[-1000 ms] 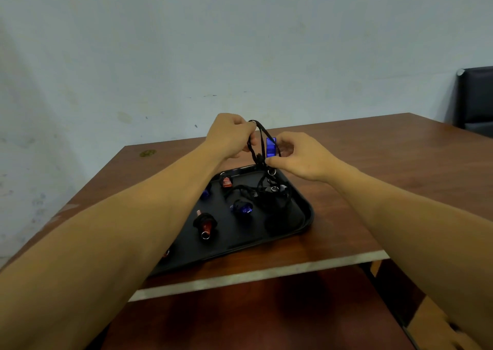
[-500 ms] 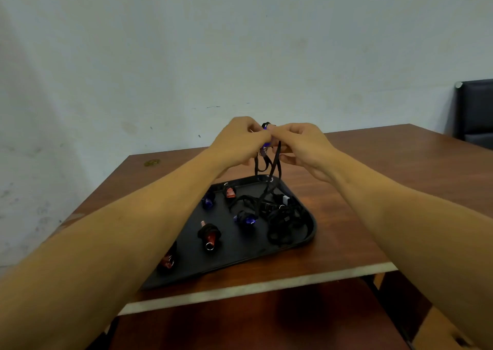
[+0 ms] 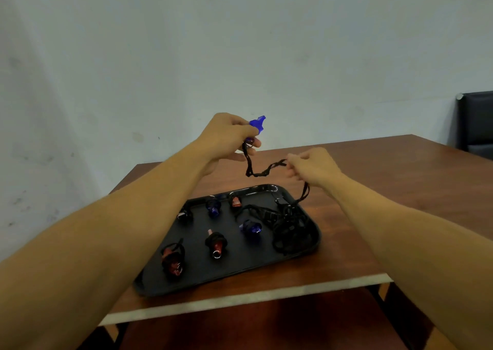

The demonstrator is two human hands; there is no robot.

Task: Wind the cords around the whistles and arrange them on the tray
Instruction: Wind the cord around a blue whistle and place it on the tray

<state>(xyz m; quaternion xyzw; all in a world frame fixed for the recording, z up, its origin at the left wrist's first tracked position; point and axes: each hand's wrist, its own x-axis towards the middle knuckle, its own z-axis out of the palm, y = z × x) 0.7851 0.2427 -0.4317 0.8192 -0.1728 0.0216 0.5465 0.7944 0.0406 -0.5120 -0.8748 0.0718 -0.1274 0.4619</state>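
A person's left hand (image 3: 226, 136) grips a blue whistle (image 3: 257, 123) raised above the desk (image 3: 400, 179), its mouthpiece poking up past the curled fingers. From the whistle a black cord (image 3: 252, 167) drops, loops and runs across to the right hand (image 3: 310, 167), which pinches it between fingertips; the cord then falls past that hand to a tangle of loose black cords (image 3: 289, 231) heaped at the right edge of a black tray (image 3: 240, 272). The tray sits near the desk's front edge. On it lie wound whistles: two red ones (image 3: 173, 260) (image 3: 216, 244) near its front edge, a blue one (image 3: 250, 228) at the middle, and a dark one (image 3: 184, 215), a blue one (image 3: 213, 206) and a red one (image 3: 235, 202) along its far edge. The desk is brown wood with a pale front edge band. Behind it stands a scuffed pale wall (image 3: 133, 69), and a black chair (image 3: 476, 125) shows at the room's right side. No writing or brand can be read.
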